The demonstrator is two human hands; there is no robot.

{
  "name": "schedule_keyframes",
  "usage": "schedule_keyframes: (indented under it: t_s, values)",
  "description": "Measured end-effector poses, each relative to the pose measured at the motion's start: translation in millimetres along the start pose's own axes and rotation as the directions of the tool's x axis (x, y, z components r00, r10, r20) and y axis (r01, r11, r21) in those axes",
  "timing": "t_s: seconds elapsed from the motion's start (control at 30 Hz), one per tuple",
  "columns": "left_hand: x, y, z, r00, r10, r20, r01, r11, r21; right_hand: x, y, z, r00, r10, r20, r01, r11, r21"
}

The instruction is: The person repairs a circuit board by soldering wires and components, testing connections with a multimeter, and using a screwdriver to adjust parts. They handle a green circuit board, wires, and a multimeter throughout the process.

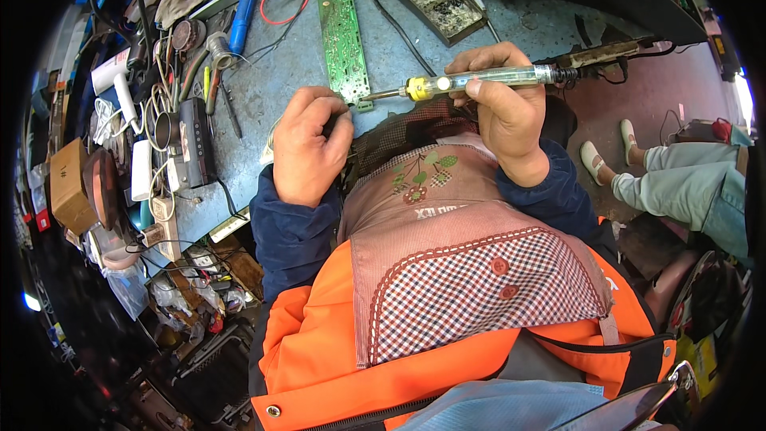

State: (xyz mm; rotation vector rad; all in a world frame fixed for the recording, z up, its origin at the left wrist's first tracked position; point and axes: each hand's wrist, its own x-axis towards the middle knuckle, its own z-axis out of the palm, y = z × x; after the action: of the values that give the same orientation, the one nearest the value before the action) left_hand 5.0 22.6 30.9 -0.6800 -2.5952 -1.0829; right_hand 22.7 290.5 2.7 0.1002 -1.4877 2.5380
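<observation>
A long green circuit board (341, 32) lies on the blue worktop, its near end close to me. My right hand (512, 120) grips a soldering iron (423, 88) with a clear handle and a yellow collar. The iron points left, and its metal tip meets or hovers just over the board's near end; I cannot tell which. Beside that end, on the left, my left hand (307, 144) is closed with its fingers curled. Whatever it pinches, if anything, is hidden.
Beyond the board sits a dirty metal tray (435, 0). A blue tube-like tool (244, 12), a solder spool (221, 48) and red wire (299, 0) lie at the left, near a white hot-glue-gun-shaped tool (118, 84). At right, another person's legs (686, 179) show.
</observation>
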Motion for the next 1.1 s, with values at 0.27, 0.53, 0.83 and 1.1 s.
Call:
schedule_keyframes:
  t_s: [0.27, 0.53, 0.83, 1.1]
  values:
    - [0.6, 0.3, 1.0, 0.999, -0.027, 0.024, 0.027, 1.000, -0.002, -1.2, -0.1, -0.4, 1.000, -0.001, 0.008, 0.001, 1.000, -0.006]
    - [-0.1, 2.6, 1.3, 1.000, -0.009, -0.010, 0.009, 1.000, -0.014, -3.1, -1.3, -1.1, 0.999, -0.013, -0.030, 0.014, 0.998, 0.054]
    - [0.6, 2.4, 4.9, 1.000, -0.004, -0.011, 0.004, 1.000, 0.005, -1.8, 3.1, -4.7, 1.000, -0.014, -0.018, 0.015, 0.997, 0.072]
    - [2.5, 2.9, 4.4, 0.999, -0.023, 0.029, 0.022, 0.999, 0.032, 0.1, 2.1, -7.3, 1.000, -0.020, 0.024, 0.020, 1.000, 0.013]
